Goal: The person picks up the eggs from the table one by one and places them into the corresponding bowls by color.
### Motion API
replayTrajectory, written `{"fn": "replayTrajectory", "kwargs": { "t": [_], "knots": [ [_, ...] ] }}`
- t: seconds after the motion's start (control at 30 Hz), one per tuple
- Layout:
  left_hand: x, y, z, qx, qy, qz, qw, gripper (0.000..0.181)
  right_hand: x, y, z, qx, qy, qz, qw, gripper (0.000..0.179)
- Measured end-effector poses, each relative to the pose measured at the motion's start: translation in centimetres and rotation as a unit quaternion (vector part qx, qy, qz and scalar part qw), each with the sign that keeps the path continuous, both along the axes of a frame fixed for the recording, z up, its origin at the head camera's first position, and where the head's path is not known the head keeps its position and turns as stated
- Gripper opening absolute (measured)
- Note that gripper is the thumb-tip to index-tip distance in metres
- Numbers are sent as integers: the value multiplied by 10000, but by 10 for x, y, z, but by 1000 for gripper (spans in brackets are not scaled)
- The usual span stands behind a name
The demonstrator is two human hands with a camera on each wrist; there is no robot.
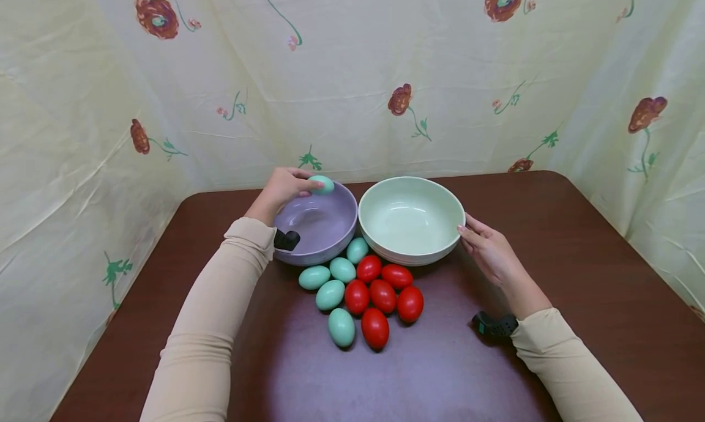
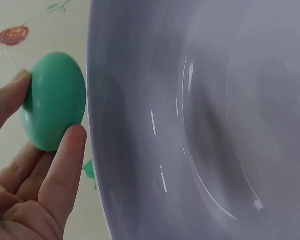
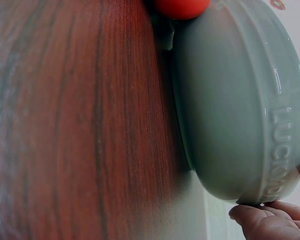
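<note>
My left hand (image 1: pixel 283 189) pinches a mint-green egg (image 1: pixel 322 185) between thumb and fingers at the far side of the purple bowl (image 1: pixel 325 223). In the left wrist view this egg (image 2: pixel 54 102) shows beside the bowl's rim, and the bowl's visible inside is bare. My right hand (image 1: pixel 492 254) holds the right side of the pale green bowl (image 1: pixel 410 223), thumb at the rim and fingers against the outer wall. Raised lettering runs along that wall in the right wrist view. Both bowls stand upright side by side on the table.
Several mint-green eggs (image 1: pixel 330 295) lie in front of the bowls, to the left of several red eggs (image 1: pixel 383 296). The dark brown table (image 1: pixel 440 373) ends at the back against a flowered cloth (image 1: pixel 341 104).
</note>
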State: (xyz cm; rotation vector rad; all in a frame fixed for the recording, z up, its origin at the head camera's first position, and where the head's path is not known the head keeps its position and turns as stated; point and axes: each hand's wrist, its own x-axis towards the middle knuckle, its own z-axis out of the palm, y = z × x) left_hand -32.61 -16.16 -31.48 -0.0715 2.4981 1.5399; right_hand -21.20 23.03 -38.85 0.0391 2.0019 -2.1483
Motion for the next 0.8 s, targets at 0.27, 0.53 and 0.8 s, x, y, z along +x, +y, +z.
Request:
{"fn": "replayTrajectory", "kwargs": {
  "t": [0.27, 0.53, 0.8],
  "knots": [
    [-8, 3, -12, 72, -301, -57, 9995, 53, 0, 0, 0, -26, 26, -20, 10000, 66],
    [-11, 1, -23, -170, -531, -232, 9982, 54, 0, -1, 0, -173, 44, -25, 9998, 65],
    [-10, 0, -29, -239, -520, -320, 9978, 53, 0, -1, -1, -219, -8, -70, 9997, 66]
  ]
}}
